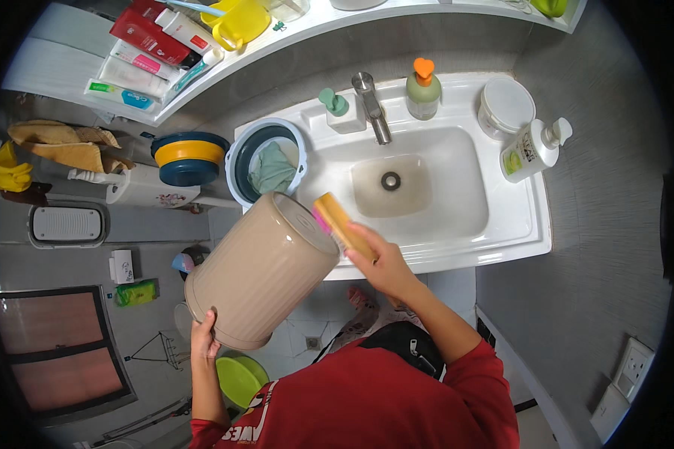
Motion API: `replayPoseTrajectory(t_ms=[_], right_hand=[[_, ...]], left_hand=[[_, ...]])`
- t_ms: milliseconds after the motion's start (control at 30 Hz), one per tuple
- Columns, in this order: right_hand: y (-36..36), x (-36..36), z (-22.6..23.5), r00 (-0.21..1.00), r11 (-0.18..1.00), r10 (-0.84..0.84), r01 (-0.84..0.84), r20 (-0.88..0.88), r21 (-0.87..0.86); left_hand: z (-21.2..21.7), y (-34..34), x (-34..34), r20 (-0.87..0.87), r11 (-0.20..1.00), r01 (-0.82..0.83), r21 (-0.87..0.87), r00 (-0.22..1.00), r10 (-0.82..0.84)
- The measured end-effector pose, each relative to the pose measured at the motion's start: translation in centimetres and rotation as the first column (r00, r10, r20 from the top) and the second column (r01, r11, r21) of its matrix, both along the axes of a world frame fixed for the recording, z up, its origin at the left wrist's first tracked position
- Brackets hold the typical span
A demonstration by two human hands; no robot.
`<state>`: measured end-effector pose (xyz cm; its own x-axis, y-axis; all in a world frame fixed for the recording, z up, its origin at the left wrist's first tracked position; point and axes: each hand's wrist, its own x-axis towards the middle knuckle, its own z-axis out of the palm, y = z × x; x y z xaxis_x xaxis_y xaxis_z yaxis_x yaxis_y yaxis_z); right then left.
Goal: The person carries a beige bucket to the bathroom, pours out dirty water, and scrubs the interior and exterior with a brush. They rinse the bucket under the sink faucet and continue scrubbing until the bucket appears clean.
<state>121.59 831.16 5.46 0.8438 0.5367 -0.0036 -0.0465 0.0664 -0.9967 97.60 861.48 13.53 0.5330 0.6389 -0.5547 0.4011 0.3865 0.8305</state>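
Note:
A beige ribbed bin (pixel 266 269) is tilted in front of the sink, its base up toward the basin and its rim toward me at the lower left. My left hand (pixel 204 335) grips it near the rim, thumb on the outside; the other fingers are mostly hidden. In my right hand (pixel 386 262) is a scrub brush (pixel 344 226) with a yellow back and pink bristles. The bristles face the edge of the bin's base; whether they touch it I cannot tell. Beyond the bin, the white sink (pixel 457 187) has a little cloudy water around its drain.
A blue-grey basin (pixel 236 168) holding a green cloth (pixel 273 168) sits on the sink's left end. Along the back stand a faucet (pixel 371 108), pump bottles (pixel 424 93) and a white lidded tub (pixel 507 108). A shelf (pixel 307 34) overhangs the back. A green basin (pixel 240 378) is below left.

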Motion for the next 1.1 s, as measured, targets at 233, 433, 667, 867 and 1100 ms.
replayPoseTrajectory(t_ms=[233,433,667,867,1100], right_hand=[[-2.4,-1.3,0.3,0.942,0.944,0.316,-0.299,0.117,-0.14],[-2.6,-1.6,-1.0,0.922,0.964,0.267,-0.255,0.28,-0.08],[-1.4,-0.5,0.2,0.903,0.943,0.332,-0.329,0.274,-0.058],[3.2,2.4,-3.2,0.969,0.974,0.228,-0.227,-0.1,0.017],[4.6,1.1,-2.7,0.974,0.954,0.226,-0.222,-0.001,0.202]], left_hand=[[1.0,-0.4,0.6,-0.091,0.994,0.067,0.09,0.994,-0.059],[2.2,-1.0,2.2,-0.091,0.956,0.123,0.265,0.991,-0.103],[0.5,0.3,1.9,-0.215,0.91,0.096,0.404,0.977,-0.008],[0.8,0.1,2.4,-0.347,0.881,0.171,0.441,0.938,-0.009],[-1.5,0.3,1.5,-0.159,0.862,0.014,0.507,0.984,0.078]])
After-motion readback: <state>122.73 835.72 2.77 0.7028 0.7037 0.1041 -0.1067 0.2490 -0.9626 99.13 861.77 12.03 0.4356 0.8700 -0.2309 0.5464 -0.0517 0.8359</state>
